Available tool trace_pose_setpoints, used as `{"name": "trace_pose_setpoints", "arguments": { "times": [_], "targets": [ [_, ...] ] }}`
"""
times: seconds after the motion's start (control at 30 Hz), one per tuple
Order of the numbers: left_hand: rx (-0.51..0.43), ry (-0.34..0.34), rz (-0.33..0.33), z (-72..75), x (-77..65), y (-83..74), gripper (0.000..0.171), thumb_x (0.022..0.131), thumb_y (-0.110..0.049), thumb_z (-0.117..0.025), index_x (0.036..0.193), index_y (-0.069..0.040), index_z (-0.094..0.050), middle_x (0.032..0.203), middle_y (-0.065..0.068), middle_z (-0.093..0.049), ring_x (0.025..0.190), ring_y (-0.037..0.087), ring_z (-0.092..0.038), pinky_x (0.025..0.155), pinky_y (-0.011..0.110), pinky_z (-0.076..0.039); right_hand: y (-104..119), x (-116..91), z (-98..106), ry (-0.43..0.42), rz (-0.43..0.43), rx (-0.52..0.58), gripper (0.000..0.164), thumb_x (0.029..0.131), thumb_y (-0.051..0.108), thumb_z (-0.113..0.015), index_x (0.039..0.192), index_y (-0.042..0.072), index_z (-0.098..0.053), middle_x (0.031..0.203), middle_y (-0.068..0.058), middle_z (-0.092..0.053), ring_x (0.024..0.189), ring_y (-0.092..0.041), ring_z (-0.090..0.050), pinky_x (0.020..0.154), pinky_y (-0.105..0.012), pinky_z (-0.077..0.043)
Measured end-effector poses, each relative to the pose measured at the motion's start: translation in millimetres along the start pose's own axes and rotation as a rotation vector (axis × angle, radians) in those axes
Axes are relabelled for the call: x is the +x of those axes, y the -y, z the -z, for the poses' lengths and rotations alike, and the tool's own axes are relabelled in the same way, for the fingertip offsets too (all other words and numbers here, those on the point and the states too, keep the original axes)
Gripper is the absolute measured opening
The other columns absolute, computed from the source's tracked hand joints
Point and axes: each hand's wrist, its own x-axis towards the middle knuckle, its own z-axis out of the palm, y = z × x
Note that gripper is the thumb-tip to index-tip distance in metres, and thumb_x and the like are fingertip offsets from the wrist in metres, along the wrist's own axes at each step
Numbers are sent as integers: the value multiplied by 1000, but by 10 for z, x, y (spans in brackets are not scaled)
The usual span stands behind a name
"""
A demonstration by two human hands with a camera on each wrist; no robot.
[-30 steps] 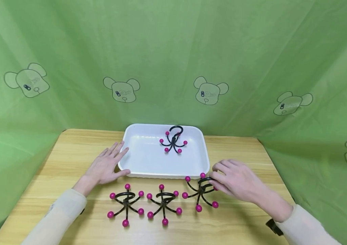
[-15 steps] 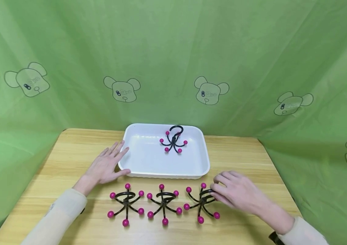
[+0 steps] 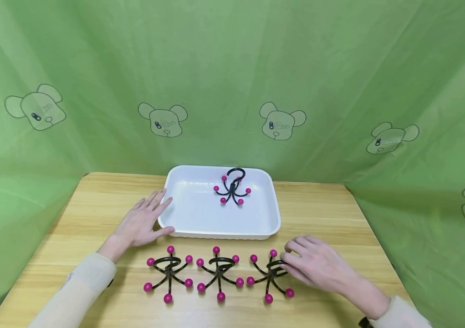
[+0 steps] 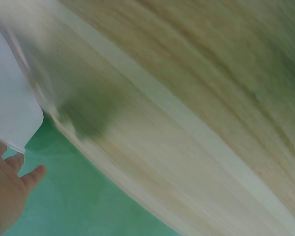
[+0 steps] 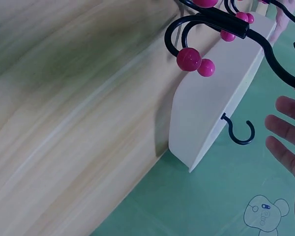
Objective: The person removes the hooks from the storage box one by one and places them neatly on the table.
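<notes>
My right hand (image 3: 318,264) pinches the top hook of a black hanger (image 3: 272,273), whose curved arms end in pink balls. This hanger is the rightmost of a row of 3; in the right wrist view its black stem (image 5: 221,19) and pink balls show close up, with the hook's end running to the fingertips at the frame's edge. My left hand (image 3: 142,221) lies with spread fingers at the left rim of the white tray (image 3: 191,214). Inside the tray, toward its back right, another such hanger (image 3: 232,189) stands with its hook upward.
Two matching hangers, a left one (image 3: 169,272) and a middle one (image 3: 220,272), stand on the wooden table (image 3: 105,291) in front of the tray. A green curtain (image 3: 224,68) with bear-head drawings hangs behind the table and along its sides.
My right hand has brought the rightmost hanger toward the table's front, level with the other two in the row. My left hand, the tray and the other hangers have stayed put.
</notes>
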Motion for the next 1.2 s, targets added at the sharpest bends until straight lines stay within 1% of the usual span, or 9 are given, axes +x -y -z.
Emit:
{"name": "trace_pose_setpoints", "arguments": {
  "times": [0.13,0.33,0.43,0.53,0.77,0.87,1.0,1.1,1.2],
  "targets": [
    [-1,-3,1,-6,3,2,95,97,-73,-54,168,-15,-28,179,14,-12,164,42,-21,130,64,-30,13,-4,-22,-3,-8,5,31,110,41,-48,95,24,-69,92,7,-69,83,-13,-66,73,-31,-63],
    [-2,-8,2,4,2,-3,94,97,-72,-54,167,-14,-30,179,15,-13,163,43,-23,129,65,-31,35,-20,-23,57,-46,27,18,100,41,-63,95,24,-69,93,8,-69,85,-11,-67,76,-30,-63],
    [1,-4,2,8,1,-7,94,97,-73,-54,167,-14,-30,179,15,-13,163,43,-23,129,65,-31,40,-24,-25,67,-55,32,17,98,40,-66,94,24,-69,92,8,-69,86,-11,-67,77,-30,-63],
    [3,-1,2,10,2,-9,94,97,-73,-54,167,-15,-30,179,15,-12,163,43,-23,129,65,-31,40,-25,-33,58,-55,33,18,100,41,-64,93,24,-69,91,8,-69,85,-11,-66,76,-30,-63],
    [-4,-1,5,10,4,-11,94,97,-72,-54,167,-15,-30,179,15,-12,163,43,-23,130,65,-31,37,-17,-44,12,-47,48,28,107,42,-53,93,24,-69,90,8,-68,82,-10,-64,72,-29,-62],
    [-5,3,5,10,4,-11,95,97,-72,-54,167,-14,-29,179,15,-12,163,42,-22,130,65,-30,39,-21,-33,33,-72,61,33,109,46,-50,97,23,-71,92,7,-69,83,-10,-66,73,-29,-63],
    [-8,8,7,15,3,-13,95,97,-72,-54,168,-14,-29,179,15,-12,163,43,-22,130,65,-30,34,-30,-14,63,-115,87,42,108,55,-49,110,21,-74,98,6,-72,89,-12,-69,77,-33,-65],
    [-10,9,7,16,2,-13,94,97,-71,-55,167,-14,-29,179,15,-12,163,43,-22,130,65,-30,4,-8,4,60,-135,115,45,106,56,-54,118,18,-73,104,4,-74,93,-14,-71,79,-36,-66],
    [-9,5,5,12,2,-9,94,97,-71,-55,167,-14,-29,179,16,-12,163,43,-22,130,65,-30,-65,45,22,49,-144,131,49,105,57,-53,123,15,-72,108,1,-74,95,-16,-72,81,-37,-66]
  ]
}}
